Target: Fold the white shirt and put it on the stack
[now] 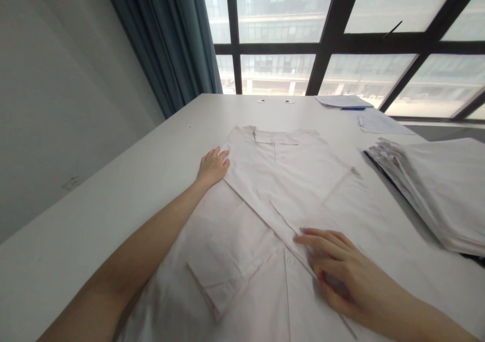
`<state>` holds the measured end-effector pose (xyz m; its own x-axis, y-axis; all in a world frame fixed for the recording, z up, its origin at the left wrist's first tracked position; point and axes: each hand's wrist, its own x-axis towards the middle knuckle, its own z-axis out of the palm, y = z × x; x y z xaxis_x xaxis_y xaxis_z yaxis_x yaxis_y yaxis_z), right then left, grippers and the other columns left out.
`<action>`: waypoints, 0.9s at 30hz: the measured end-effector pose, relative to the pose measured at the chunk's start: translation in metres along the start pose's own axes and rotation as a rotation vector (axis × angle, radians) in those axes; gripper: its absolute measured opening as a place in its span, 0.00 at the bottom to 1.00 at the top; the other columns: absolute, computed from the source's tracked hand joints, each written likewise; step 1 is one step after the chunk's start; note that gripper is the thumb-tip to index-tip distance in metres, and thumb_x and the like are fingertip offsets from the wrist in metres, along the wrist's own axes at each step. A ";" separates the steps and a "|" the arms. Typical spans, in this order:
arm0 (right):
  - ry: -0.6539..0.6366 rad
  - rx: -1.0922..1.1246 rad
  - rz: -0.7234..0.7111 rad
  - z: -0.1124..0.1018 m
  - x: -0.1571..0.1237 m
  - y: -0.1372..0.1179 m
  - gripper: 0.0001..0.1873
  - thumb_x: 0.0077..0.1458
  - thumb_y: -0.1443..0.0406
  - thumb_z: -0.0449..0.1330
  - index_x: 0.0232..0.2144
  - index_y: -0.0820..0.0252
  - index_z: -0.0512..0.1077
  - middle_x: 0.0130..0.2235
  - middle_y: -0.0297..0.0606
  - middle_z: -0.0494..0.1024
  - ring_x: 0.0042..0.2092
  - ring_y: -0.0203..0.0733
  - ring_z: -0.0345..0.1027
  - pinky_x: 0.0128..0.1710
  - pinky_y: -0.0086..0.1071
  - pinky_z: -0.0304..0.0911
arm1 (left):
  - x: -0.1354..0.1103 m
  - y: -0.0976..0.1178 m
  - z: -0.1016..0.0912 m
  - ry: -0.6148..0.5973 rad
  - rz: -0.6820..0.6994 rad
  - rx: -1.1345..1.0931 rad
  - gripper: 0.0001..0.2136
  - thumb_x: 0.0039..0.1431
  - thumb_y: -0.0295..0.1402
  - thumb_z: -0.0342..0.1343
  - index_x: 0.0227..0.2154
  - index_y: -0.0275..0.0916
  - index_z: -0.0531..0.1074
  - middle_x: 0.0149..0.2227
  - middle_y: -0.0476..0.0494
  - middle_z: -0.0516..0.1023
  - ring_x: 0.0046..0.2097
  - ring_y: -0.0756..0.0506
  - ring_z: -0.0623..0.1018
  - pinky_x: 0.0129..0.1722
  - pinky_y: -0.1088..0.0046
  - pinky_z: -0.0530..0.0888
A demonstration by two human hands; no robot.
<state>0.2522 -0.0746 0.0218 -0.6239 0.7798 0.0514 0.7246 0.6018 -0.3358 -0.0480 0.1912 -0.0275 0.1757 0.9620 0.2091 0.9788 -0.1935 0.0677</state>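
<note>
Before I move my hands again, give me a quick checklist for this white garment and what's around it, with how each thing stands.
1. Left hand at the garment's left edge: ok.
2. Right hand at the diagonal edge across the front: ok.
3. Right hand's grip closed on fabric: cannot tell; the fingers hide it.
4. Fabric smooth: not ok; a crease shows beside the right fingertips.
5. Underside flat: cannot tell; hidden.
6. Blue pen away from the garment: ok, at the table's far end.

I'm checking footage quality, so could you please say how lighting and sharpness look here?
Head view: the windows look washed out, the left wall dim; the white garment contrasts weakly with the white table; the right hand looks slightly soft.
</note>
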 end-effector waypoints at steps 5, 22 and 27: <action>0.166 0.065 -0.028 0.013 -0.001 0.010 0.07 0.61 0.68 0.52 0.35 0.56 0.70 0.55 0.44 0.73 0.59 0.45 0.63 0.55 0.40 0.65 | -0.002 0.002 0.000 0.030 0.001 0.020 0.22 0.67 0.38 0.42 0.61 0.41 0.64 0.66 0.37 0.59 0.67 0.38 0.59 0.63 0.56 0.59; 0.315 -0.397 0.184 0.046 0.000 0.023 0.33 0.61 0.58 0.53 0.64 0.69 0.55 0.65 0.54 0.61 0.66 0.51 0.53 0.60 0.49 0.56 | -0.121 0.119 -0.046 -0.239 0.837 -0.140 0.38 0.65 0.57 0.37 0.66 0.30 0.49 0.70 0.31 0.44 0.71 0.39 0.46 0.66 0.56 0.48; 0.311 -0.408 0.170 0.048 -0.002 0.024 0.33 0.62 0.59 0.52 0.65 0.69 0.54 0.65 0.53 0.61 0.66 0.50 0.52 0.61 0.48 0.55 | -0.130 0.119 -0.034 -0.212 0.862 -0.157 0.33 0.68 0.52 0.37 0.67 0.33 0.48 0.70 0.34 0.44 0.71 0.41 0.46 0.67 0.57 0.47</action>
<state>0.2566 -0.0701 -0.0311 -0.4165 0.8492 0.3245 0.9014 0.4323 0.0254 0.0423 0.0363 -0.0138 0.8731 0.4830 0.0656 0.4753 -0.8734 0.1060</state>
